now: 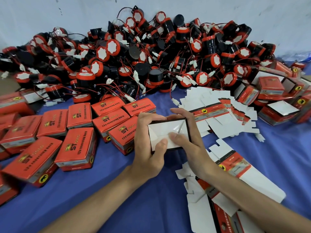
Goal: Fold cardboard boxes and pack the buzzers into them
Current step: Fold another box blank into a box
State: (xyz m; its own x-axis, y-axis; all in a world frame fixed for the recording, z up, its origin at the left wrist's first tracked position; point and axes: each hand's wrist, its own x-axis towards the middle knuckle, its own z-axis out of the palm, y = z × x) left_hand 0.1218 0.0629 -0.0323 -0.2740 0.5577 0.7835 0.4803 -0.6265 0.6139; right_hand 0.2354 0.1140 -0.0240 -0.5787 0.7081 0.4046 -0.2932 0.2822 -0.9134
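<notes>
Forearms (104, 195) lead to a half-folded box (168, 128) over the desk (134, 207), long axis left to right. The left hand (146, 145) and right hand (190, 138) each close a grip round one end, thumbs (161, 143) on its white flaps. Buzzers (151, 52) lie heaped straight beyond.

Your bare forearms reach in from the near edge of the table (104, 195) and converge toward its middle. Your left hand (148, 142) and right hand (191, 143) each grip one end of the open box (168, 127), fingers curled over its far rim. Both thumbs press side by side on its white inner flap, tips almost touching.
</notes>
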